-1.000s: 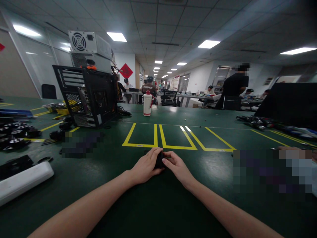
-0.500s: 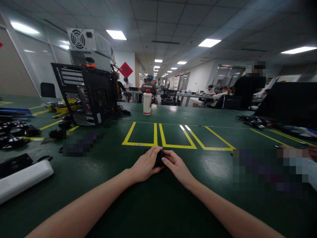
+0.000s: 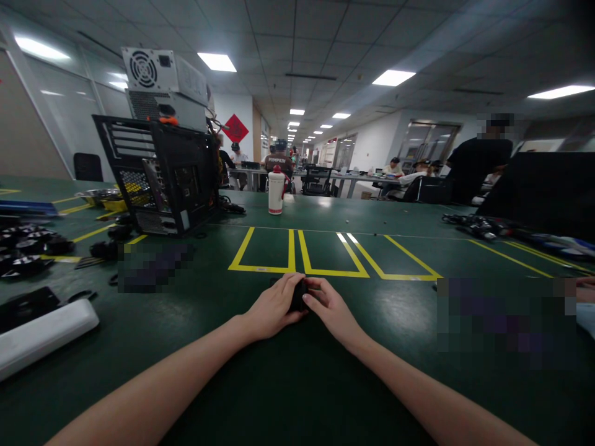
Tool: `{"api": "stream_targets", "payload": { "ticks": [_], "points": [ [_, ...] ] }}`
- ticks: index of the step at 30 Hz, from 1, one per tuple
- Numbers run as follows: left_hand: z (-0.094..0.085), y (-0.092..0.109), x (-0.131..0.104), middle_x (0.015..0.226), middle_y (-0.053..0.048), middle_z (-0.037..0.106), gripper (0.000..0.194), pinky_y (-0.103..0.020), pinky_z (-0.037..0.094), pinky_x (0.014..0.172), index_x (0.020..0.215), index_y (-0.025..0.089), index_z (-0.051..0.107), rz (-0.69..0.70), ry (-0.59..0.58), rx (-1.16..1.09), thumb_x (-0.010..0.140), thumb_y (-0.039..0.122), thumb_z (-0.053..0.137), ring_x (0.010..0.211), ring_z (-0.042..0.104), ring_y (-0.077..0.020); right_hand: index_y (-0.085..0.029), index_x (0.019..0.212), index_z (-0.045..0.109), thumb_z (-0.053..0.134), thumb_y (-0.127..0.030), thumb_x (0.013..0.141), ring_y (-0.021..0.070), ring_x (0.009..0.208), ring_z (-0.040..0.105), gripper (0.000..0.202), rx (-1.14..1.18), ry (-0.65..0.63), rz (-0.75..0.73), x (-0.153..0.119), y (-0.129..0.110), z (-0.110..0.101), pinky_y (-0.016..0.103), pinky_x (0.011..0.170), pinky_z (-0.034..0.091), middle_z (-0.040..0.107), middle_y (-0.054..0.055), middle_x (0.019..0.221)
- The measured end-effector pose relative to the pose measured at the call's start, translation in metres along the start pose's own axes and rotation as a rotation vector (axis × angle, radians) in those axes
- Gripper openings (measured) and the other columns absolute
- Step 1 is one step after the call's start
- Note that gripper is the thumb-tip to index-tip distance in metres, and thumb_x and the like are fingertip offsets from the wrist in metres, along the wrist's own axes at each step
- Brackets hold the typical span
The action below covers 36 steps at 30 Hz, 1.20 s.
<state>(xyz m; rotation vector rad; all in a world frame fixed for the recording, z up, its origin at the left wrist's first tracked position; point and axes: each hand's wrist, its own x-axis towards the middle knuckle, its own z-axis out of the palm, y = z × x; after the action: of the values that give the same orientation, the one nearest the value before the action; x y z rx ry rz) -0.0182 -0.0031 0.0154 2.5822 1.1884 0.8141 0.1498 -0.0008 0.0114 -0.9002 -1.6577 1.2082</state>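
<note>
A small black object [image 3: 298, 298] sits between my two hands, just in front of the yellow tape; its kind cannot be made out. My left hand [image 3: 277, 306] curls round its left side, with fingers over the top and the thumb low in front. On the other side, my right hand [image 3: 331, 306] is bent inward, and its thumb and fingertips press against the object's right side. Both hands rest low over the dark green table [image 3: 297, 384], and they hide much of the object.
Yellow tape frames [image 3: 334, 274] mark the table ahead. A white bottle [image 3: 276, 193] stands behind them. Left are an open computer case [image 3: 162, 176] with power supplies [image 3: 167, 74] on top, black fans [image 3: 23, 248] and a white bar [image 3: 46, 337]. A black panel [image 3: 543, 192] and cables [image 3: 478, 226] lie right.
My hands and the black object look almost unmoved. At the right edge another person's hand has drawn back to the right. A standing person in black in the background has shifted right.
</note>
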Motion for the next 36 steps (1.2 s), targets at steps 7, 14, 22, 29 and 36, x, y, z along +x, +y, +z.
{"api": "stream_targets", "payload": {
  "ticks": [7,14,22,29,36],
  "points": [
    [0.0017,-0.0007,0.0002,0.123,-0.008,0.037,0.063,-0.042,0.04,0.09,0.124,0.024,0.021,0.004,0.008,0.008,0.074,0.026,0.058,0.109,0.044,-0.0238,-0.022,0.095,0.05,0.055,-0.024,0.075,0.0167,0.099,0.053,0.021,0.023,-0.027,-0.042,-0.0008,0.0031,0.0005,0.034,0.088,0.043,0.055,0.002,0.1],
    [0.0032,-0.0017,0.0006,0.123,-0.008,0.037,0.062,-0.042,0.04,0.09,0.124,0.024,0.02,0.026,0.012,-0.007,0.075,0.029,0.057,0.108,0.045,-0.0236,-0.021,0.093,0.052,0.054,-0.027,0.075,0.0172,0.097,0.055,0.019,0.057,0.022,-0.01,0.0034,0.0068,-0.0017,0.035,0.087,0.043,0.057,0.002,0.097],
    [0.0034,-0.0024,-0.0005,0.123,-0.008,0.036,0.063,-0.04,0.041,0.089,0.125,0.024,0.02,0.016,0.002,-0.009,0.074,0.025,0.058,0.107,0.045,-0.0226,-0.022,0.094,0.05,0.058,-0.023,0.072,0.0177,0.102,0.052,0.023,0.063,-0.058,-0.003,-0.0038,0.0,-0.0017,0.036,0.089,0.042,0.055,0.002,0.1],
    [0.0017,-0.0009,-0.0002,0.122,-0.008,0.038,0.062,-0.039,0.042,0.089,0.125,0.024,0.021,0.028,0.009,-0.018,0.075,0.027,0.057,0.105,0.047,-0.022,-0.023,0.093,0.05,0.053,-0.026,0.076,0.018,0.1,0.052,0.018,0.016,0.013,-0.026,-0.0022,0.0014,-0.0008,0.036,0.088,0.042,0.053,0.002,0.101],
    [0.0055,-0.0039,0.0004,0.122,-0.008,0.037,0.064,-0.041,0.04,0.091,0.124,0.023,0.02,0.037,0.021,-0.001,0.073,0.025,0.059,0.108,0.045,-0.0235,-0.021,0.097,0.048,0.055,-0.023,0.074,0.0172,0.098,0.053,0.024,0.04,-0.06,-0.022,-0.0023,0.0039,-0.0013,0.035,0.085,0.044,0.053,0.003,0.1]
  ]
}}
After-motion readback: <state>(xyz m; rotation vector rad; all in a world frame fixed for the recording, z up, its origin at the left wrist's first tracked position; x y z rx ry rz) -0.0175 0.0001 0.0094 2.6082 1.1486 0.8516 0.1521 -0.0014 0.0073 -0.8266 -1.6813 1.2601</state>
